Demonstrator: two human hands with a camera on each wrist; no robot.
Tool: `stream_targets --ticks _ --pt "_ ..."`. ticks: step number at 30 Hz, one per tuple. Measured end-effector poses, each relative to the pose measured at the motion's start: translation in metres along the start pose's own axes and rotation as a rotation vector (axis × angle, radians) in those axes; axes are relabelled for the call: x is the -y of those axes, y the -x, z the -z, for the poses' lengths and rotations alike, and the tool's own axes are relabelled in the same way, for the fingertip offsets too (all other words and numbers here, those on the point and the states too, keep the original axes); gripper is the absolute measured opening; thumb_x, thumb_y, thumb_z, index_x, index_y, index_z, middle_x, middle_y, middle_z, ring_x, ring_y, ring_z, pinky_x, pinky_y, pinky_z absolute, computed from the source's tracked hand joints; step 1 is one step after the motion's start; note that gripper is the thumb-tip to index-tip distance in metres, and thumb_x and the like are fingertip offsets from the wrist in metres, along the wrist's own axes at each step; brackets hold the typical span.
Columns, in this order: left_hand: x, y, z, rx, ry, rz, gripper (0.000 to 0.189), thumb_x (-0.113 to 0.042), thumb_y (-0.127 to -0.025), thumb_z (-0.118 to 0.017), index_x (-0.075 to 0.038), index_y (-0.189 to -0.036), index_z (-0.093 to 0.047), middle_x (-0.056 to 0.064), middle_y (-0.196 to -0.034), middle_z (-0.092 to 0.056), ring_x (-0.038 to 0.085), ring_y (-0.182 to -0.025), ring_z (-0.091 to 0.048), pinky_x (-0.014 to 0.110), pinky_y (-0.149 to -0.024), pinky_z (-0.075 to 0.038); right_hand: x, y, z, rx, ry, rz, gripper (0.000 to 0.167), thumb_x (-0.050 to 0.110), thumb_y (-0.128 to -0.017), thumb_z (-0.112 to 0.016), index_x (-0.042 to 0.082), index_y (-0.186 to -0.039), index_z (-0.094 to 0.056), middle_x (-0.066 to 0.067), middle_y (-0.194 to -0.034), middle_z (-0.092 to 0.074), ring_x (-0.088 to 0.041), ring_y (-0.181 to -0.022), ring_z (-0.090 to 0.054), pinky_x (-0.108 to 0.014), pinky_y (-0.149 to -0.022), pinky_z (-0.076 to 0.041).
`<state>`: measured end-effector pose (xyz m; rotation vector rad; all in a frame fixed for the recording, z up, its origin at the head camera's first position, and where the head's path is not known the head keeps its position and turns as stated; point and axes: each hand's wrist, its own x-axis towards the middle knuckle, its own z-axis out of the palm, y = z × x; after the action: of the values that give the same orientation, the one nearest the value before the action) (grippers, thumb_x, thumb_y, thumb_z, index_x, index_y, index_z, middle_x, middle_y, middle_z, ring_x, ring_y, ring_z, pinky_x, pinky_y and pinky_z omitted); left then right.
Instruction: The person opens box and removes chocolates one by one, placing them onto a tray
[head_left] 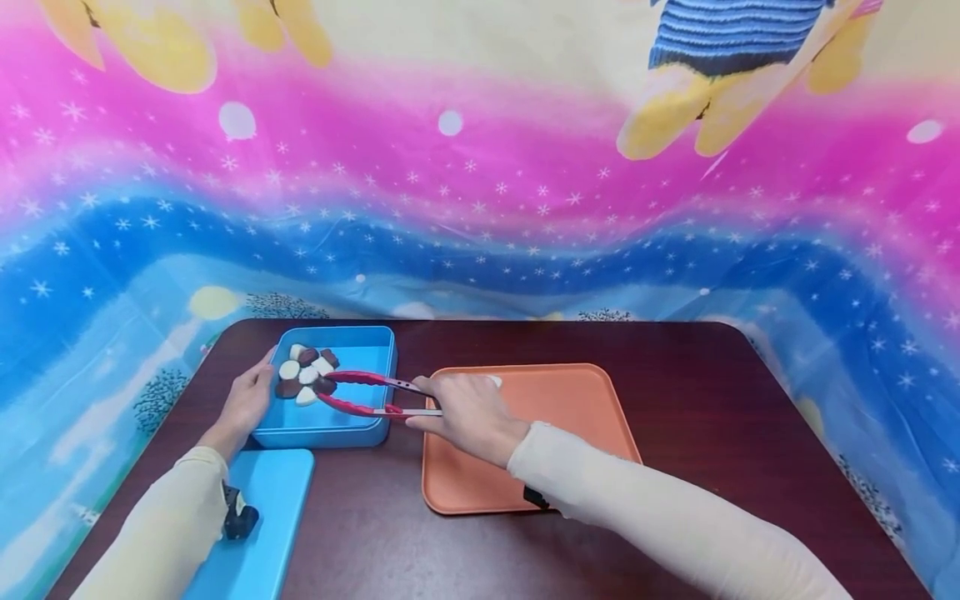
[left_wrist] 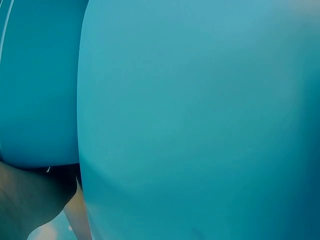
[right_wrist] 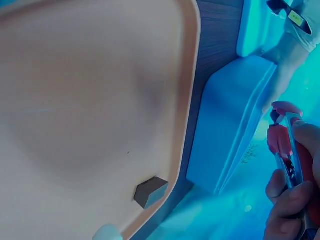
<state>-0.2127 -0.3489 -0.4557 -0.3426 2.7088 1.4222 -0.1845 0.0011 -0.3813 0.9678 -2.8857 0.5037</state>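
Holding red tongs (head_left: 356, 408) in the curled fingers of the right hand (head_left: 472, 417), straddling a dark piece (head_left: 324, 386) inside the blue box (head_left: 326, 437); touching its side with the left hand (head_left: 246, 402), leaving those fingers' hold unclear. Possibly risking a dropped piece by pinching off-centre, or a sliding box by bumping it.

The tongs (head_left: 358, 377) are red and silver. The pieces (head_left: 308, 375) in the light-blue box (head_left: 322, 438) at the left are creamy white and dark brown. The tray (head_left: 562, 408) to the right is plain orange, the flat panel (head_left: 277, 533) at near left bright blue, the table (head_left: 697, 400) dark reddish brown. The sleeves (head_left: 652, 492) are cream. The far cloth (head_left: 480, 200) has pink and blue bands with white snowflakes.
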Motion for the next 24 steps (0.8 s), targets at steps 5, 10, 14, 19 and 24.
stream_targets --ticks 5,10,14,19,24 --pt "-0.001 -0.002 0.0 0.005 0.003 -0.004 0.059 -0.045 -0.111 -0.013 -0.018 -0.163 0.0 0.019 -0.17 -0.001 0.05 -0.155 -0.001 0.073 -0.121 -0.01 -0.008 0.011 0.007 -0.044 0.008 0.021 0.041 0.049 -0.088 -0.076 0.025 -0.121 -0.072 0.015 -0.067 -0.057 -0.003 -0.053 -0.046 -0.02 -0.045 -0.034" --pt "-0.002 -0.005 -0.001 0.012 -0.008 -0.022 0.059 -0.043 -0.111 -0.013 -0.018 -0.163 0.0 0.019 -0.17 -0.001 0.05 -0.155 -0.002 0.072 -0.122 -0.011 -0.018 0.026 0.019 -0.076 -0.008 -0.004 0.039 0.049 -0.087 -0.077 0.03 -0.12 -0.072 0.014 -0.063 -0.052 -0.003 -0.054 -0.045 -0.02 -0.044 -0.034" --pt "-0.003 -0.007 -0.001 0.017 -0.017 -0.03 0.059 -0.044 -0.111 -0.013 -0.017 -0.163 -0.001 0.018 -0.17 -0.001 0.049 -0.155 -0.002 0.07 -0.123 -0.011 -0.027 0.038 0.025 -0.083 -0.012 -0.036 0.046 0.05 -0.086 -0.077 0.033 -0.129 -0.07 0.017 -0.066 -0.054 -0.001 -0.055 -0.045 -0.02 -0.043 -0.034" --pt "-0.002 -0.005 0.001 0.008 -0.025 -0.023 0.058 -0.043 -0.111 -0.013 -0.018 -0.163 -0.002 0.019 -0.17 -0.002 0.05 -0.155 -0.003 0.07 -0.123 -0.012 -0.034 0.049 0.026 -0.086 0.012 -0.07 0.043 0.053 -0.085 -0.077 0.033 -0.122 -0.072 0.016 -0.062 -0.051 -0.002 -0.052 -0.043 -0.02 -0.041 -0.032" --pt "0.001 -0.003 0.001 0.001 -0.03 -0.016 0.059 -0.044 -0.111 -0.013 -0.018 -0.163 -0.002 0.02 -0.169 -0.003 0.05 -0.155 -0.004 0.071 -0.122 -0.012 -0.041 0.06 0.027 -0.078 0.017 -0.101 0.044 0.053 -0.083 -0.078 0.03 -0.12 -0.072 0.016 -0.059 -0.047 -0.003 -0.05 -0.042 -0.021 -0.041 -0.03"
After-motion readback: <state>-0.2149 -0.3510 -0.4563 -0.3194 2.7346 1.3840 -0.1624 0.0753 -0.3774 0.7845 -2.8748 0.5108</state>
